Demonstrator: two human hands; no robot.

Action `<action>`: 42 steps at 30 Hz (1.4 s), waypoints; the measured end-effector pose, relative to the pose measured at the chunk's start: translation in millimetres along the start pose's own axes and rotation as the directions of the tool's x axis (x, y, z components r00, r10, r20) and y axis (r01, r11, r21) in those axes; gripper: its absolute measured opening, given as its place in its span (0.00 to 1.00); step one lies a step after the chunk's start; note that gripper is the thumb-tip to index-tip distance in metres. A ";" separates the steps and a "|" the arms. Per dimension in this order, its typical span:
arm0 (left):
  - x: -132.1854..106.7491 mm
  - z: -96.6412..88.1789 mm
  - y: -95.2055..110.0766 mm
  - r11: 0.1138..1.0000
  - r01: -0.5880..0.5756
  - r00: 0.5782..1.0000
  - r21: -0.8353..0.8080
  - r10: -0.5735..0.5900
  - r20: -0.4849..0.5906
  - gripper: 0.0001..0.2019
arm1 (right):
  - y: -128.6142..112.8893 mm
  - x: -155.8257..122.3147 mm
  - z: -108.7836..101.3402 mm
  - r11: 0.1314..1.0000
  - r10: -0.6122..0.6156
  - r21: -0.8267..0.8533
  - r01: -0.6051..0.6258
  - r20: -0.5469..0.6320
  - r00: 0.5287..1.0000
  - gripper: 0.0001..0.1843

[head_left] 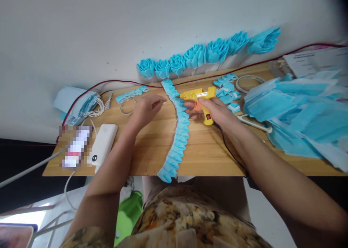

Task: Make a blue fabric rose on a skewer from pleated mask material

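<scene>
A long curved strip of folded blue mask pieces [178, 132] runs down the middle of the wooden table [206, 153]. My right hand [214, 108] grips a yellow hot glue gun [199, 97], its nozzle pointing left at the strip's upper part. My left hand [148, 108] rests on the table just left of the strip, fingers curled toward it near the nozzle; whether they pinch anything I cannot make out. A thin wire ring [127, 106] lies beside my left hand.
Blue rosettes [201, 54] line the wall. A heap of blue face masks [299, 114] fills the right side, small folded pieces [227, 90] and scissors [255, 123] lie beside it. A white power bank [103, 144] and more masks [78, 103] sit at left.
</scene>
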State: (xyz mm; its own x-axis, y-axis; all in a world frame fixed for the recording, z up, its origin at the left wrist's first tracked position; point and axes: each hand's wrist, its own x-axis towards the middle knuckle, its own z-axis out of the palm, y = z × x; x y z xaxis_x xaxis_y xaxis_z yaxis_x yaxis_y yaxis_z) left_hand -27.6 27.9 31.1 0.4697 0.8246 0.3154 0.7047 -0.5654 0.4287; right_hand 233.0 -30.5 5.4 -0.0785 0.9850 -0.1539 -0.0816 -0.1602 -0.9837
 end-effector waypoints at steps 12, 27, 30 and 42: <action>-29.2 -15.0 -27.5 0.855 0.102 0.969 0.509 -0.200 0.142 0.13 | -5.8 -2.3 0.2 0.996 -0.033 -0.087 0.031 -0.031 0.999 0.16; -12.2 37.7 31.6 0.948 -0.217 0.969 0.233 0.181 0.169 0.18 | -4.1 1.5 -3.7 0.992 -0.046 0.109 0.063 -0.146 0.988 0.16; -8.7 38.6 29.9 0.944 -0.213 0.966 0.250 0.165 0.199 0.18 | -8.8 0.9 -1.1 0.991 -0.023 0.129 0.044 -0.164 0.986 0.15; -10.8 41.0 30.1 0.970 -0.174 0.962 0.171 0.130 0.241 0.17 | -12.6 0.5 1.4 0.949 0.022 0.315 0.020 -0.128 0.992 0.14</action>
State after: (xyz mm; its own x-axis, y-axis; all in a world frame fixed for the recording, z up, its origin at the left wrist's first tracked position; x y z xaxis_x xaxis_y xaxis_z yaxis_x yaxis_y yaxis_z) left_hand 10.4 2.9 5.9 0.6716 0.7246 0.1545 0.6926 -0.6881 0.2166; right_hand 232.6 -28.1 17.8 0.0477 0.9814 -0.1858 -0.3915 -0.1528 -0.9074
